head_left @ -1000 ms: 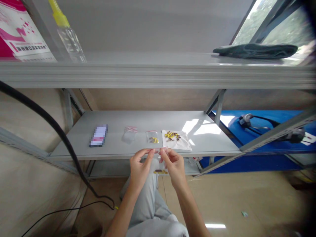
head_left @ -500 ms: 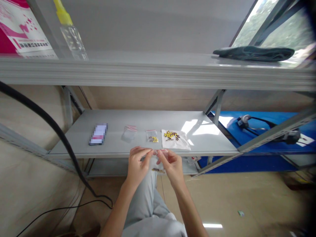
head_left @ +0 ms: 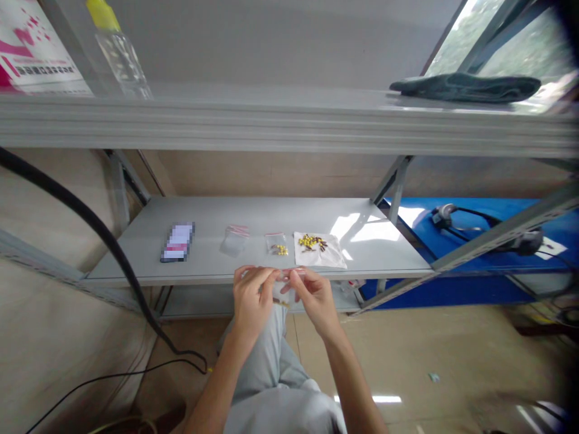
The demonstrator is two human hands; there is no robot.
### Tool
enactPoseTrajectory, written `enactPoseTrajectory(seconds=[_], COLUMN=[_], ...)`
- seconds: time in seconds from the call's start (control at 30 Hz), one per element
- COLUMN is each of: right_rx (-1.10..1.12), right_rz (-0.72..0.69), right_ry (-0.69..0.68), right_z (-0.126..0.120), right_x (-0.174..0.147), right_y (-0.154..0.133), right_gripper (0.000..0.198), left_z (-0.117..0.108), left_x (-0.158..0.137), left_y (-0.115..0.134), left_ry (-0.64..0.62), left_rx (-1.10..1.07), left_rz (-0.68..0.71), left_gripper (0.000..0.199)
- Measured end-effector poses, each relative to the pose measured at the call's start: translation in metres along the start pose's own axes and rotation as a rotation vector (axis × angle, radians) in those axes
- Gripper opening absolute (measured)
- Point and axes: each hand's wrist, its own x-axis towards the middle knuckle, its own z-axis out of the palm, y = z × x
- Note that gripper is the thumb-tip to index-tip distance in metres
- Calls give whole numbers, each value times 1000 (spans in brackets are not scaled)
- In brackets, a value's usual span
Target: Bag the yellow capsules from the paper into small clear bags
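My left hand (head_left: 254,296) and my right hand (head_left: 315,299) both pinch the top strip of a small clear zip bag (head_left: 283,292), just in front of the shelf edge. A few small dark and yellowish pieces lie at the bottom of this bag. On the shelf beyond my hands is a second zip bag (head_left: 277,244) with yellow and dark pieces in it. To its right, a white sheet (head_left: 332,254) carries a loose pile of small yellow and dark brown pieces (head_left: 312,242). Flat zip bags (head_left: 236,240) with red-striped tops lie to the left.
A phone (head_left: 178,242) lies on the left of the grey shelf (head_left: 208,208). The upper shelf (head_left: 271,123) holds a clear bottle (head_left: 122,63) with a yellow top and a folded dark cloth (head_left: 465,88). A black cable (head_left: 90,211) hangs at the left.
My fingertips have come closer together along the bag's top, and the bag's lower end has swung slightly left and up. The whole view has shifted a little.
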Motion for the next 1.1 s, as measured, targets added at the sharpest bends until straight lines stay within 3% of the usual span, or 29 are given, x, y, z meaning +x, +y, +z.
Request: enactPoseTrajectory(seconds=[0.2, 0.5, 0.87, 1.03, 1.1], right_rx=[10, -121, -121, -239, -220], right_rz=[42, -8, -25, -40, -11], right_ry=[32, 150, 159, 197, 115], right_z=[-9, -5, -9, -8, -8], right_x=[-1, 3, 5, 9, 14], right_y=[2, 7, 11, 17, 26], right_gripper=[32, 34, 29, 29, 31], left_z=[-9, 5, 4, 16, 23], left_x=[8, 1, 6, 1, 1], left_y=[-2, 1, 6, -2, -10], left_ry=[-40, 50, -30, -6, 13], left_rx=[-161, -99, -169, -231, -332], left_rz=[-69, -76, -130, -269, -375], left_gripper=[15, 23, 14, 17, 20])
